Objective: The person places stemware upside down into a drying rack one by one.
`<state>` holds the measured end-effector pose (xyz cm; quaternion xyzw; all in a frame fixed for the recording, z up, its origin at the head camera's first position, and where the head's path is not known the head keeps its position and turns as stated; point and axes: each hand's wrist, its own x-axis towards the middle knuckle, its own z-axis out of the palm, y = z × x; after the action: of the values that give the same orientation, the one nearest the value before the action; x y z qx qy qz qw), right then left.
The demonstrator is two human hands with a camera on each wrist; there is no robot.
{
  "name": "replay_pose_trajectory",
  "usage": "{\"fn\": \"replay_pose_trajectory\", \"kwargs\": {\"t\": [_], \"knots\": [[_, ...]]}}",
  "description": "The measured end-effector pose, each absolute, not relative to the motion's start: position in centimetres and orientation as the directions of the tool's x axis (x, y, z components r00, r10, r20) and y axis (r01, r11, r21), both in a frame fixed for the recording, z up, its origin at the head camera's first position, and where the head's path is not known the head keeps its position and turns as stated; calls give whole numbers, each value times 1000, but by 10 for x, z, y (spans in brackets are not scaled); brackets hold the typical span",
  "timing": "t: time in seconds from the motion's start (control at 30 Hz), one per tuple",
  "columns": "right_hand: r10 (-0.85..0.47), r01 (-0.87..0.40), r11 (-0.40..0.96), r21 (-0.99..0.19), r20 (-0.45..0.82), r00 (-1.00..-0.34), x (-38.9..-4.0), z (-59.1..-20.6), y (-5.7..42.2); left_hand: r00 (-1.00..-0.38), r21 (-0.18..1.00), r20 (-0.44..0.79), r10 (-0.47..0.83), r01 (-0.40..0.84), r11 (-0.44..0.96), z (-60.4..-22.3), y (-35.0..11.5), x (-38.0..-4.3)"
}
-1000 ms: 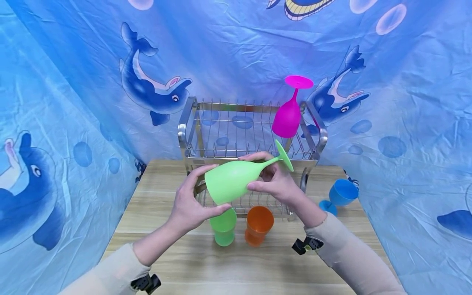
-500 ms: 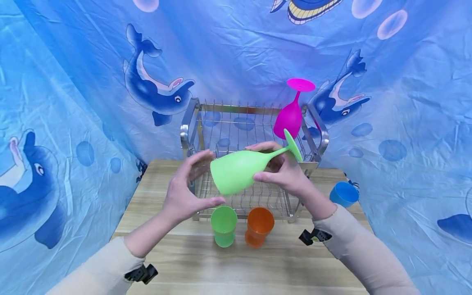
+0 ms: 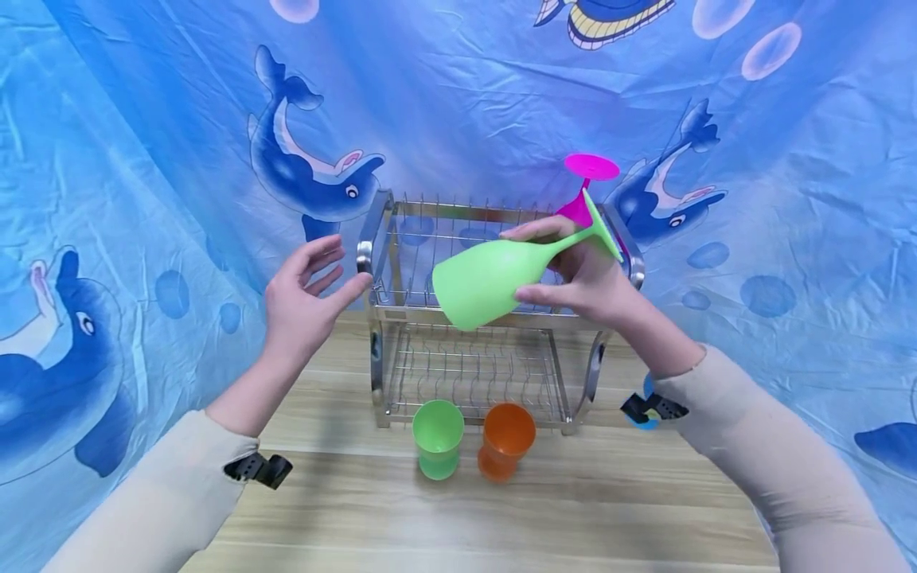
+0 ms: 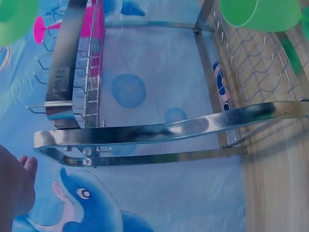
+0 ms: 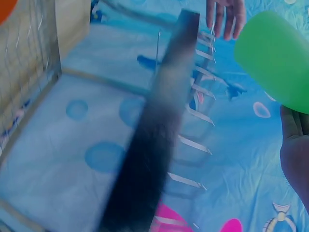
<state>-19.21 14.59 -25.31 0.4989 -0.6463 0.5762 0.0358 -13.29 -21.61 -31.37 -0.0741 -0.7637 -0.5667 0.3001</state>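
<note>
In the head view my right hand grips a light green wine goblet near where bowl meets stem. The goblet is tilted, its rim down to the left and its foot up to the right, over the top tier of a metal dish rack. My left hand is off the goblet, fingers spread, by the rack's left side. Behind the right hand a magenta goblet stands upside down on the top tier, its bowl mostly hidden. The right wrist view shows the green goblet beside the rack's edge.
A green cup and an orange cup stand upright on the wooden table before the rack. A blue cup at right is mostly covered by the right sleeve. A blue dolphin-print curtain surrounds the table.
My left hand has let go of the green goblet and moved left. The right hand has raised the goblet up and right, from before the rack to over its top tier.
</note>
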Motion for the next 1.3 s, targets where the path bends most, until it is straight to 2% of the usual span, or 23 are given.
{"fn": "replay_pose_trajectory", "kwargs": {"t": [0.23, 0.37, 0.57, 0.7, 1.0, 1.3], "knots": [[-616, -739, -25, -673, 593, -519, -212, -223, 150, -862, 891, 430, -268, 358, 277, -317, -214, -153], [-615, -763, 53, -645, 580, -534, -227, -215, 153, -869, 893, 408, -281, 316, 320, -318, -211, -161], [-628, -738, 177, -652, 502, -594, -245, -215, 156, -864, 882, 390, -320, 251, 399, -322, -209, -169], [-642, -732, 233, -640, 465, -610, -257, -217, 157, -845, 864, 416, -336, 253, 435, -324, -210, -172], [-688, -757, 275, -593, 429, -586, -284, -222, 153, -824, 843, 462, -329, 292, 452, -326, -212, -170], [-715, -715, 338, -612, 327, -618, -304, -226, 149, -819, 833, 481, -314, 314, 456, -328, -211, -173]]}}
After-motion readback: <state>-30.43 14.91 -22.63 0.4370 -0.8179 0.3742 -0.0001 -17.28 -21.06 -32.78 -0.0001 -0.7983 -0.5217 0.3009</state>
